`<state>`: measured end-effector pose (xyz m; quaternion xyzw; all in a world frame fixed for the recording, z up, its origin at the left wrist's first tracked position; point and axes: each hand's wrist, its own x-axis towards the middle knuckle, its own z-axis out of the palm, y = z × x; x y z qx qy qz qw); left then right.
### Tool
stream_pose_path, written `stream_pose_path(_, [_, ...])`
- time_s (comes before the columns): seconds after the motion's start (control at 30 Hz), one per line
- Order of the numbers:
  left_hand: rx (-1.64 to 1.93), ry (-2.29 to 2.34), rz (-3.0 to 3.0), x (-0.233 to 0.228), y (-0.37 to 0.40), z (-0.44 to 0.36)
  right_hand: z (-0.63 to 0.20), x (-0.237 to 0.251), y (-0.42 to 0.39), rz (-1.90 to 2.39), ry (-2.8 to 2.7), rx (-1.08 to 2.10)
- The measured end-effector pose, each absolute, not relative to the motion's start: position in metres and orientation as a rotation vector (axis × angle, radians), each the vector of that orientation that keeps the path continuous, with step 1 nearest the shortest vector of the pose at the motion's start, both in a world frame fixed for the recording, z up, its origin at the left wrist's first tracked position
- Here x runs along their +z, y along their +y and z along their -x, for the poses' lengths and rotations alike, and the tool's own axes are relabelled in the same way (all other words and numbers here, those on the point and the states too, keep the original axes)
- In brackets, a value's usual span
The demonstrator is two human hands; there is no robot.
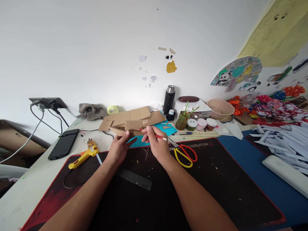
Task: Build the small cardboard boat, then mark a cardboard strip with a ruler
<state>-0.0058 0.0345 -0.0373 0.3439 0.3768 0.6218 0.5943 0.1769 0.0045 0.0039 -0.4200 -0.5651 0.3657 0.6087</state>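
Observation:
My left hand [119,147] is closed on the edge of a folded brown cardboard piece [117,131], its thumb on top. In my right hand [156,141] is a red pencil [159,137], whose tip points left against the cardboard. More flat cardboard [134,115] lies behind, over a blue sheet [168,130]. Right of my right hand, scissors [185,155] with one red and one yellow handle lie on the black mat. A metal ruler [136,179] rests between my forearms, and a yellow glue gun [85,155] lies on the left.
A black phone [64,144] lies at the left edge. At the back stand a black thermos [169,99], several paint jars [201,124] and a pinkish bowl [220,108]. White paper strips [284,144] are heaped right. A power strip [48,102] with cables hangs on the wall.

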Motion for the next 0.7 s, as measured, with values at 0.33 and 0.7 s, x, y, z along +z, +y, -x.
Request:
stream_pose_path(0.33, [1.448,0.88,-0.788,-0.0388,0.0357,0.0062,-0.1768,0.0037,0.0047,0.974,-1.316,0.838])
stream_pose_path(0.7, [1.443,0.887,-0.769,-0.0362,0.0338,0.0053,-0.177,0.0042,0.0038,0.973,-1.325,0.824])
